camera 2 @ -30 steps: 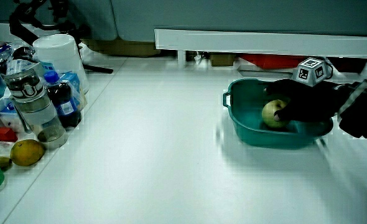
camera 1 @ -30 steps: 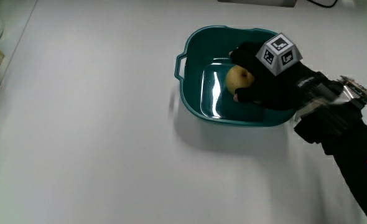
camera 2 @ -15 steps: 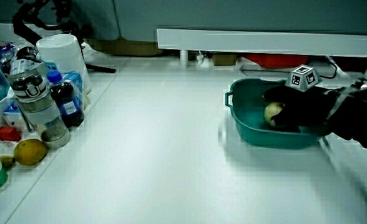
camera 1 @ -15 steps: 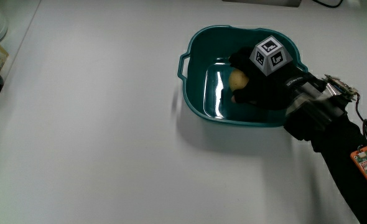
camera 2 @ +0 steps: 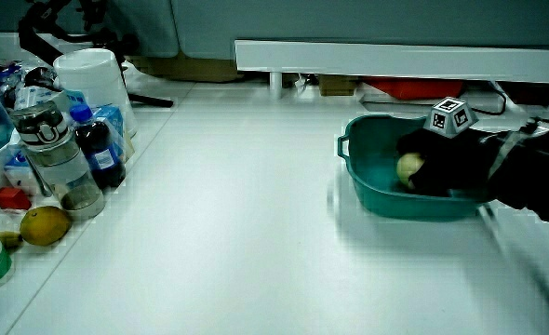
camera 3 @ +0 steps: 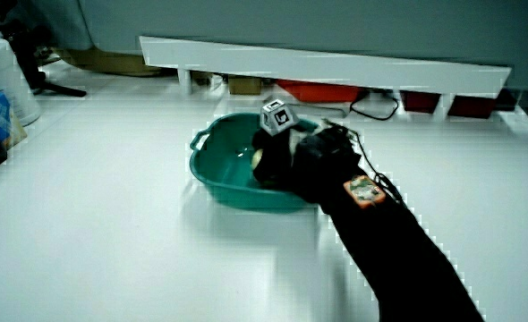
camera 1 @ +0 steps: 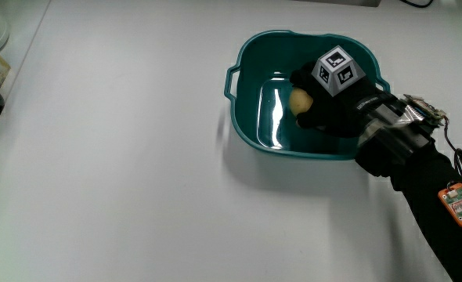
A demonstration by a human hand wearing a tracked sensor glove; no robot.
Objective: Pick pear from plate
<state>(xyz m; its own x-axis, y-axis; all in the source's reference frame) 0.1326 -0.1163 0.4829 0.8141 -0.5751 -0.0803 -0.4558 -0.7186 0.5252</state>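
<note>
The hand (camera 1: 333, 106) reaches into the plate (camera 1: 250, 66), fingers (camera 1: 303, 120) curled around the pear (camera 1: 299, 100).

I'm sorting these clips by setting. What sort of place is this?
Probably a lab or workshop bench set up for recording, not a kitchen: the hand wears a glove with a patterned cube, the teal dish sits on a bare white table, and bottles crowd the table's edge.

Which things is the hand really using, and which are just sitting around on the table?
In use:
hand, its grip around the pear
pear
green bowl, holding the pear

Just lying about, at the table's edge:
clear bottle
dark bottle
white tub
yellow fruit
</note>
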